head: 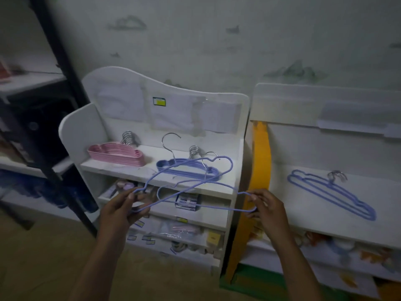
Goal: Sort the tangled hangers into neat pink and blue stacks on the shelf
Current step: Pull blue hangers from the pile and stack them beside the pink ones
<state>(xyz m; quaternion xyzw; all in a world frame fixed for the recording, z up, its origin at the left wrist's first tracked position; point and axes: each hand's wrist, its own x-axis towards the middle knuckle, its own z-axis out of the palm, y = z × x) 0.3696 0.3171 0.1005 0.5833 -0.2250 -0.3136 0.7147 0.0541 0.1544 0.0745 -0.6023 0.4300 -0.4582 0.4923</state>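
- Clearly both hands are busy: the left hand (121,205) pinches the shoulder loop of a blue hanger (188,170) at lower centre-left of the frame; the right hand (268,206) pinches the far end loop of a second blue hanger (201,206) at lower centre-right; fingers of both are curled round thin wire, not spread.
- The two held hangers cross each other in the air in front of the white shelf unit (240,127); whether they are hooked together or merely overlapping I cannot tell.
- Handling, as I judge it: thin coated wire, very light, springy rather than rigid; it should flex if pulled hard, so tugging to free a snag risks bending it; the coating looks grippy enough not to slip.
- Best hold seems to be at the shoulder bends, as now, or at the neck below the metal hook; the open hooks catch on everything.
- On the top shelf, centre-left of the frame, lies a neat pink stack (117,154); just right of it the blue stack (186,169), with one hook standing up above it.
- Well apart, on the second shelf (379,192) at the right of the frame, two or so loose blue hangers (332,194) lie unsorted.
- Lower shelves hold packaged goods, too blurred to name.
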